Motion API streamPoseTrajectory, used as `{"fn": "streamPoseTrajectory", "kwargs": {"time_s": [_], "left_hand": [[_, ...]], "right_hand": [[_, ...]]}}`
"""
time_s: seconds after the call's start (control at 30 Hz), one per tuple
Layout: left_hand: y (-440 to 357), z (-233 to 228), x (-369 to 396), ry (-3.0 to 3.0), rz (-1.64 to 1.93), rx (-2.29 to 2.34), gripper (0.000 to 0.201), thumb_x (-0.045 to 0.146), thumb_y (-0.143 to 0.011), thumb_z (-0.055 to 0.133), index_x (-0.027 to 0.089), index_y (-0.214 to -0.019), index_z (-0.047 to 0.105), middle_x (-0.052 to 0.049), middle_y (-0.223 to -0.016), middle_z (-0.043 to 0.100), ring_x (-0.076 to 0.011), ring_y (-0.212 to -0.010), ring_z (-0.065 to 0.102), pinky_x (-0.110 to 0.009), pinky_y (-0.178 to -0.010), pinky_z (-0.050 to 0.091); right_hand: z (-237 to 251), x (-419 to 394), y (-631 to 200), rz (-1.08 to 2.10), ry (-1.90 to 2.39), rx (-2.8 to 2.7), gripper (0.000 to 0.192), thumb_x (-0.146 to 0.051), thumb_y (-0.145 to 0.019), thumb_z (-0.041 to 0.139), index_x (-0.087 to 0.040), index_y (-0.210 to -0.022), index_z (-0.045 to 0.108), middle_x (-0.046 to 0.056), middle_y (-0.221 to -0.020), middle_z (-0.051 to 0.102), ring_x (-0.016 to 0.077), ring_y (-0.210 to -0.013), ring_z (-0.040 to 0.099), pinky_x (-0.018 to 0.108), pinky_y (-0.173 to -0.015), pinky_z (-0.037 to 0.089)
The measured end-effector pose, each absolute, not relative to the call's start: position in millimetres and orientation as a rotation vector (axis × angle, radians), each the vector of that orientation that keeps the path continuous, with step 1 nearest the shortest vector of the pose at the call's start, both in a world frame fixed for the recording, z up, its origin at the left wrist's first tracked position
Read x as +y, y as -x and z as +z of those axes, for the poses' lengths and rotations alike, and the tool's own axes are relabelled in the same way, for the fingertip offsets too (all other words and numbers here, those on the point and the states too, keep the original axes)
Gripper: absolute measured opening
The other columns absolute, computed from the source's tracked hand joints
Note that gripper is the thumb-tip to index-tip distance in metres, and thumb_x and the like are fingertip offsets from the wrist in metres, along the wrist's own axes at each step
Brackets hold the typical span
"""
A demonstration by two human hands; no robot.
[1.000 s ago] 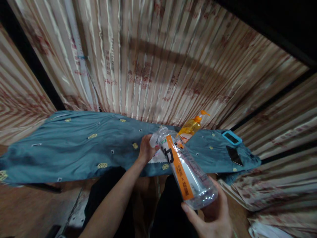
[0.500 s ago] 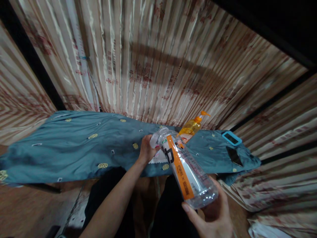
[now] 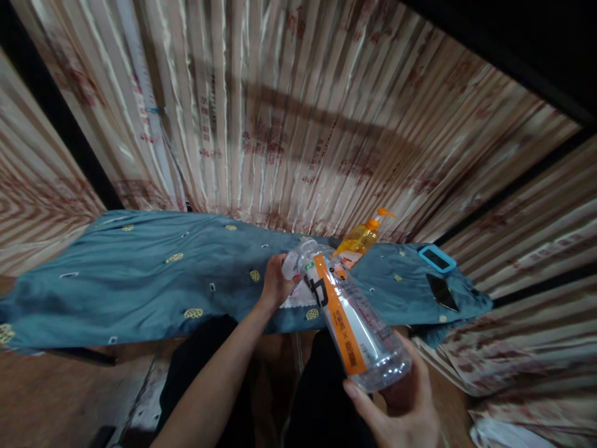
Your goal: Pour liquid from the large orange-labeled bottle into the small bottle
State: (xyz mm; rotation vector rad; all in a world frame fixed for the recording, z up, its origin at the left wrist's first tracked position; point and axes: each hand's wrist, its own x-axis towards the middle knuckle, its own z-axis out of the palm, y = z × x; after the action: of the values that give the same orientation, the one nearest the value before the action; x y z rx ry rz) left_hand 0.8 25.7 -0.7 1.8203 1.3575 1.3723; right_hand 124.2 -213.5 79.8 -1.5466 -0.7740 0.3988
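Note:
A large clear plastic bottle (image 3: 349,323) with an orange label is tilted in front of me, its neck toward the upper left and its base toward the lower right. My left hand (image 3: 278,281) is closed at the neck end; part of its fingers is hidden by the bottle. At the base, my right hand (image 3: 401,398) grips from below, with the thumb on the near side. Behind the bottle stands a pump bottle (image 3: 358,242) of amber liquid with an orange pump. A white and pink cloth or packet (image 3: 301,294) lies beneath the neck, partly covered.
A teal patterned cloth (image 3: 140,267) covers the long table. Toward its right end lie a blue-framed device (image 3: 437,259) and a dark phone-like slab (image 3: 442,292). Pleated printed curtains (image 3: 280,124) hang behind, with dark frame bars at the sides.

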Motion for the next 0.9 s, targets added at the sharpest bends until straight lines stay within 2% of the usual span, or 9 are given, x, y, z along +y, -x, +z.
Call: {"fn": "streamPoseTrajectory", "kwargs": {"time_s": [0.2,0.37,0.9], "left_hand": [[-0.5,0.6,26.1,-1.825,1.389,1.348,0.040,0.014,-0.060,0.077,0.018,-0.096,0.060,-0.005,-0.094,0.065,-0.0236,-0.091,0.062,-0.040,-0.083,0.052],[1.2,5.0,23.7,-1.835,1.380,1.354,0.038,0.014,-0.061,0.077,0.017,-0.095,0.061,-0.005,-0.094,0.065,-0.0235,-0.091,0.061,-0.039,-0.082,0.052],[3.3,12.6,18.4,-1.820,1.342,1.361,0.037,0.014,-0.062,0.076,0.017,-0.094,0.059,-0.006,-0.094,0.065,-0.0249,-0.093,0.062,-0.040,-0.083,0.052]], "right_hand": [[89.5,-210.7,-113.4,0.385,1.575,-0.706,0.092,-0.046,-0.050,0.085,-0.024,-0.130,0.045,0.011,-0.132,0.056,0.0206,-0.110,0.060,0.025,-0.082,0.053],[97.4,-208.6,-105.6,0.387,1.590,-0.690,0.093,-0.046,-0.049,0.084,-0.023,-0.130,0.045,0.011,-0.129,0.057,0.0200,-0.106,0.061,0.024,-0.080,0.052],[98.4,-209.8,-106.3,0.413,1.590,-0.676,0.093,-0.045,-0.048,0.085,-0.023,-0.129,0.045,0.010,-0.131,0.055,0.0210,-0.109,0.059,0.025,-0.083,0.051]]}}
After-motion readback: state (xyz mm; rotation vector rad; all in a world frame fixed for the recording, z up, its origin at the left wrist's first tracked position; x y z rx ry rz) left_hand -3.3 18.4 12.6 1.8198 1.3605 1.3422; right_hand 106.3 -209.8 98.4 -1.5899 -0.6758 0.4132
